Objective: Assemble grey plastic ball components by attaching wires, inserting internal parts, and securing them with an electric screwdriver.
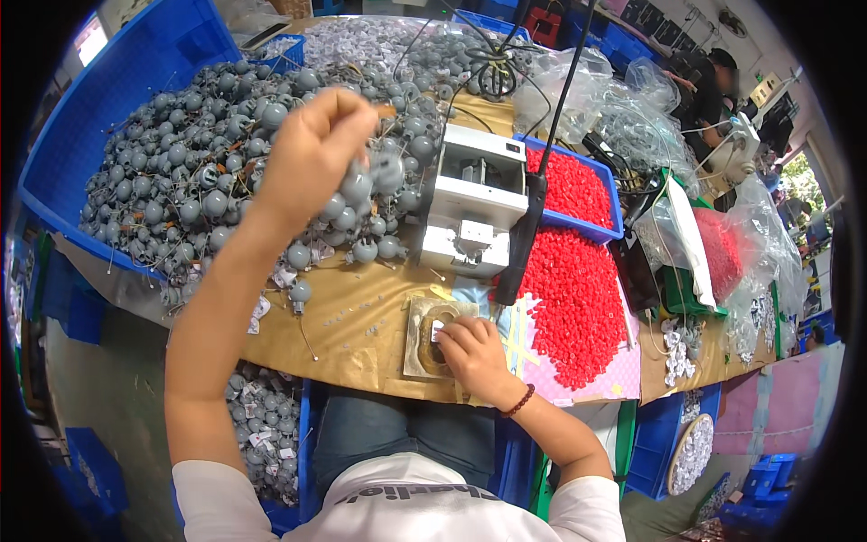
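Note:
My left hand [316,154] is raised over a heap of grey ball-shaped bulb-like parts [215,202] with thin wire leads. Its fingers are pinched together; two blurred grey balls [372,176] hang just below them, seemingly by leads I cannot make out. Low on the table, my right hand [476,354] bends its fingers over a square metal-edged block [415,361] with a round hollow. A small white tag [437,330] shows at those fingertips, which look closed on it.
The heap fills a large blue crate [54,172]. Ahead stands a white desktop machine [474,203] beside a black upright rod [533,217]. To the right lie small red parts [573,307], more in a blue tray [617,212]. Another person [709,95] works at the far right.

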A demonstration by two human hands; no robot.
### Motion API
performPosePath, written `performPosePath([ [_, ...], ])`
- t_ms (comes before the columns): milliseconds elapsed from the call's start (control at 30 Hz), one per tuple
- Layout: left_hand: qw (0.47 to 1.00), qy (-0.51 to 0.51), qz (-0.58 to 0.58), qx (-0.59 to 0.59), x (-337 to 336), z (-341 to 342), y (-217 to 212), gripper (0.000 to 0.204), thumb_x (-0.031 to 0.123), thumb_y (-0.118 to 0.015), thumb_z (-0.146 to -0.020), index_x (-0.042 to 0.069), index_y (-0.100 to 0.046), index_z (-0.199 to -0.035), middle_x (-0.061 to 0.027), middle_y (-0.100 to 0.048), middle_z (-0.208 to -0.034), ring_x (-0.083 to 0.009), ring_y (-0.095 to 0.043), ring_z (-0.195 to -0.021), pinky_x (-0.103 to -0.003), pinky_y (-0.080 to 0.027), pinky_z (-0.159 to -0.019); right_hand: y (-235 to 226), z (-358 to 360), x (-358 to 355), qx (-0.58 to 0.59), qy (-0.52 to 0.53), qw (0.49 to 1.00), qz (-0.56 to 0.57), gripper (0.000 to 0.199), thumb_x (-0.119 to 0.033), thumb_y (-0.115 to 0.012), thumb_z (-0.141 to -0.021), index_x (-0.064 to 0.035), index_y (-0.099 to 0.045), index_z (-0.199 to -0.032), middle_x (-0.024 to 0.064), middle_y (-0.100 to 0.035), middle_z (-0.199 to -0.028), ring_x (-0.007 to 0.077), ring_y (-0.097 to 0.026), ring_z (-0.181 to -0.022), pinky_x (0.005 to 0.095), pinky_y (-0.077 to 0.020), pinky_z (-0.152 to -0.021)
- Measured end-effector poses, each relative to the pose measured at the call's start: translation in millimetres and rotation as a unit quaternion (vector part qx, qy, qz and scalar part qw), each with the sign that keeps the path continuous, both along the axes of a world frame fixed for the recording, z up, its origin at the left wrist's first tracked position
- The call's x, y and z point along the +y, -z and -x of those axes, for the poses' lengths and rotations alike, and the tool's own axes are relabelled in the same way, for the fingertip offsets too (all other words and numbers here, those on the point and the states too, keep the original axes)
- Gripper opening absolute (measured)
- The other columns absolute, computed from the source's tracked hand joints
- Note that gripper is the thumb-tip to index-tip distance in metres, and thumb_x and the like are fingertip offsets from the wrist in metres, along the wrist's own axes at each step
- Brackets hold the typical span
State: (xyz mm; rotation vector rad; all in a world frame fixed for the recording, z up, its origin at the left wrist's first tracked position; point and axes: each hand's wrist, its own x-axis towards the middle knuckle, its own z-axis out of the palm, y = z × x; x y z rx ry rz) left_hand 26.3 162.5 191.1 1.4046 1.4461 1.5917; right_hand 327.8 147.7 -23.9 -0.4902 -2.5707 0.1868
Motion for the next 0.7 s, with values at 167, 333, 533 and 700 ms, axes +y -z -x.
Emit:
performPosePath([
  [167,0.992,0.045,0.080,-0.087,-65,-18,66,0.016,0.020,-0.061,-0.103,0.006,-0.060,-0.097,0.0026,-0.057,-0.074,-0.0053,-0.054,-0.065,-0.024,-0.049,-0.068,-3,7,-4,0.032,0.002,0.999,0.031,0.024,-0.012,-0.068,-0.077,-0.0025,-0.070,-0.099,0.0106,-0.065,-0.108,0.0289,-0.061,-0.109,0.0428,-0.0481,-0.092],
  [333,0.969,0.035,0.143,-0.199,-111,-33,146,0.014,0.018,-0.062,-0.103,0.004,-0.061,-0.099,0.0017,-0.059,-0.075,-0.0046,-0.055,-0.065,-0.023,-0.048,-0.067,-17,6,2,-0.064,-0.046,0.995,-0.063,0.027,-0.010,-0.065,-0.075,-0.0023,-0.071,-0.101,0.0100,-0.065,-0.108,0.0283,-0.060,-0.110,0.0427,-0.0481,-0.094],
  [533,0.947,0.045,0.182,-0.260,-145,-45,196,0.013,0.016,-0.061,-0.104,0.004,-0.062,-0.100,0.0019,-0.062,-0.080,-0.0031,-0.054,-0.068,-0.020,-0.046,-0.065,-13,14,-3,-0.063,0.013,0.998,-0.001,0.022,-0.009,-0.069,-0.078,-0.0047,-0.072,-0.099,0.0069,-0.066,-0.107,0.0282,-0.060,-0.106,0.0428,-0.0476,-0.091],
  [700,0.942,0.057,0.191,-0.271,-151,-54,204,0.012,0.014,-0.061,-0.104,0.003,-0.062,-0.101,0.0015,-0.062,-0.080,-0.0033,-0.054,-0.069,-0.021,-0.047,-0.065,15,5,-2,0.076,0.047,0.993,0.072,0.026,-0.009,-0.081,-0.080,-0.0102,-0.072,-0.104,0.0031,-0.069,-0.103,0.0277,-0.062,-0.101,0.0426,-0.0468,-0.085],
])
